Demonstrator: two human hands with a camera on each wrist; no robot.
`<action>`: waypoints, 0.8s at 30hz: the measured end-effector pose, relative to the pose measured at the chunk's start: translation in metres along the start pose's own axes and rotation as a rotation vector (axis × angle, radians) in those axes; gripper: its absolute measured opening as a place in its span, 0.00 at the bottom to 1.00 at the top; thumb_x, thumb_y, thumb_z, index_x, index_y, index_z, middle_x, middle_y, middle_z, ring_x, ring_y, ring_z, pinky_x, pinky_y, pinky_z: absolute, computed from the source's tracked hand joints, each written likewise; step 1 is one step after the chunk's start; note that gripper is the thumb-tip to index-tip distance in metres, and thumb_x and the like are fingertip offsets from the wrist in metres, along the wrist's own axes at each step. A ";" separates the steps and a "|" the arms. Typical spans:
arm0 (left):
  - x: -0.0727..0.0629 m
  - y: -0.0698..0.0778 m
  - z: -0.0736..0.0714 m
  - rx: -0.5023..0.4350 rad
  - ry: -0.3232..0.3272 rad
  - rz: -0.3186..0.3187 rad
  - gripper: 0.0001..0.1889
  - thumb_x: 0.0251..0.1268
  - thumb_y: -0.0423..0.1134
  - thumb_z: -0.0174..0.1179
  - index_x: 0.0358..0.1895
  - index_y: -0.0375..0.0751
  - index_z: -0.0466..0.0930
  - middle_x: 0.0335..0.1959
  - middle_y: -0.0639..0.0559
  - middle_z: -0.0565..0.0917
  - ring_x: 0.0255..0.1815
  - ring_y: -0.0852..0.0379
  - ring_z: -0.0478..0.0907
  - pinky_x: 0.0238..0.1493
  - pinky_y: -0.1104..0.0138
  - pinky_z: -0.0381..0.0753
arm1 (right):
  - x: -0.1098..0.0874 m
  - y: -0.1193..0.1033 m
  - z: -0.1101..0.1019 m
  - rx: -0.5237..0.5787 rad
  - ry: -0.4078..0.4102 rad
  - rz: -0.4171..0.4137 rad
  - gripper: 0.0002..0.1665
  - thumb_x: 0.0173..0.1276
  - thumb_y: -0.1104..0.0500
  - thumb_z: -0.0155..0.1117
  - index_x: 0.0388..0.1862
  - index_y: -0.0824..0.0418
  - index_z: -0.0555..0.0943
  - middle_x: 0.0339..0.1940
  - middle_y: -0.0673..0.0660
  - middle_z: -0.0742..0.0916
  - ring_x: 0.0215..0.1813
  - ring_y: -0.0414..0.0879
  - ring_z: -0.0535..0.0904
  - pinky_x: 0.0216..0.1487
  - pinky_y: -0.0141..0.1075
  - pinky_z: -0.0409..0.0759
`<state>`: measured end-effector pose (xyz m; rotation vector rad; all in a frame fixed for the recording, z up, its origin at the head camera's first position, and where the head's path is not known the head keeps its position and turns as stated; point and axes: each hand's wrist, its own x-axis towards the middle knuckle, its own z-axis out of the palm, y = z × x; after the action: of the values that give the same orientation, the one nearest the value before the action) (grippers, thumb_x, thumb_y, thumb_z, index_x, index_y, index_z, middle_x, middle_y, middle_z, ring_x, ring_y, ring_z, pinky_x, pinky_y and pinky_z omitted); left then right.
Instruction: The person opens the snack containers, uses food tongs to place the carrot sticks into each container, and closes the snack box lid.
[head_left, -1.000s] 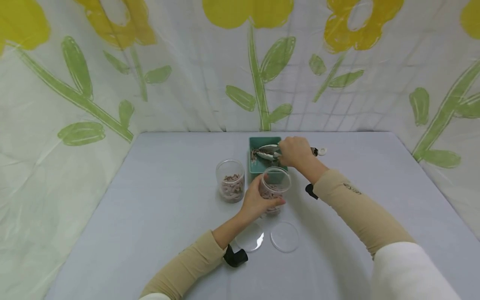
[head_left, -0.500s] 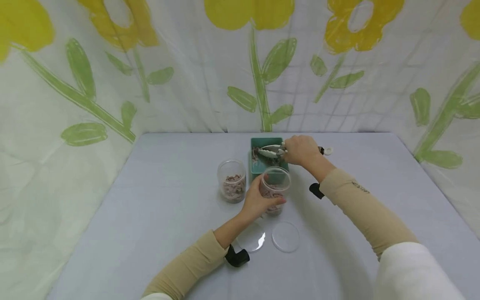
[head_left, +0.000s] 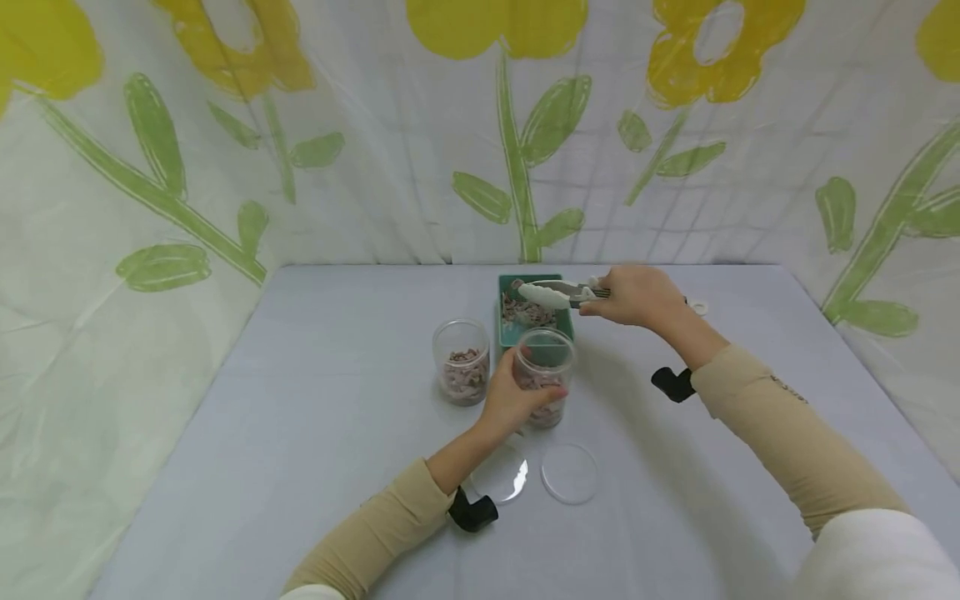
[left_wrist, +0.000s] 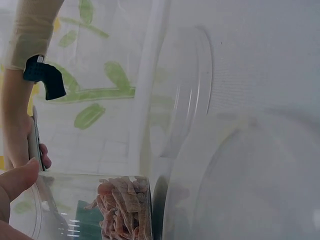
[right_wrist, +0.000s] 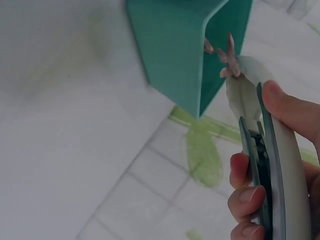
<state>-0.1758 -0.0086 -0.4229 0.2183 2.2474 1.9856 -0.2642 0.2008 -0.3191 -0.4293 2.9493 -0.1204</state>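
My right hand [head_left: 637,295] grips a pair of white and green-grey tongs [head_left: 551,293] above the green box [head_left: 504,333]. In the right wrist view the tongs' tips [right_wrist: 245,82] pinch a few brownish-pink dried strips [right_wrist: 231,60]. More strips [head_left: 528,313] lie inside the box. My left hand [head_left: 510,400] holds a clear plastic jar [head_left: 546,358] around its side, in front of the box. Similar strips [left_wrist: 122,207] fill the lower part of that jar in the left wrist view. A second clear jar [head_left: 461,362] with strips stands just left of it.
Two clear round lids, a left lid [head_left: 501,475] and a right lid [head_left: 570,473], lie on the pale table [head_left: 315,400] before the held jar. A flower-printed white curtain [head_left: 390,167] hangs behind the table's back edge.
My right hand has lifted the tongs out of the box and moved right, with the tongs closed on strips. The left hand keeps its hold on the jar, nearly in place.
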 end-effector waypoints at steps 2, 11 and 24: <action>0.001 0.000 0.000 -0.006 0.010 -0.004 0.44 0.51 0.34 0.74 0.70 0.29 0.59 0.63 0.34 0.71 0.65 0.41 0.68 0.69 0.49 0.62 | -0.007 0.003 -0.005 0.048 0.009 0.015 0.39 0.66 0.36 0.61 0.63 0.64 0.77 0.43 0.64 0.87 0.25 0.47 0.75 0.26 0.39 0.69; 0.002 -0.001 0.001 0.007 0.027 -0.014 0.46 0.50 0.35 0.75 0.71 0.28 0.57 0.66 0.33 0.69 0.68 0.40 0.65 0.70 0.50 0.60 | -0.057 0.012 -0.009 0.290 0.197 -0.001 0.41 0.62 0.38 0.67 0.61 0.68 0.77 0.23 0.62 0.85 0.16 0.43 0.61 0.20 0.35 0.61; 0.000 0.001 -0.003 -0.032 -0.002 -0.024 0.46 0.52 0.36 0.74 0.72 0.29 0.56 0.68 0.37 0.68 0.70 0.42 0.64 0.70 0.52 0.62 | -0.103 0.012 0.032 0.459 0.257 -0.056 0.36 0.59 0.47 0.74 0.57 0.71 0.78 0.46 0.71 0.85 0.14 0.39 0.65 0.17 0.32 0.64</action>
<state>-0.1767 -0.0113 -0.4215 0.1889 2.2054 2.0069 -0.1650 0.2401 -0.3370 -0.4532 3.0120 -0.8981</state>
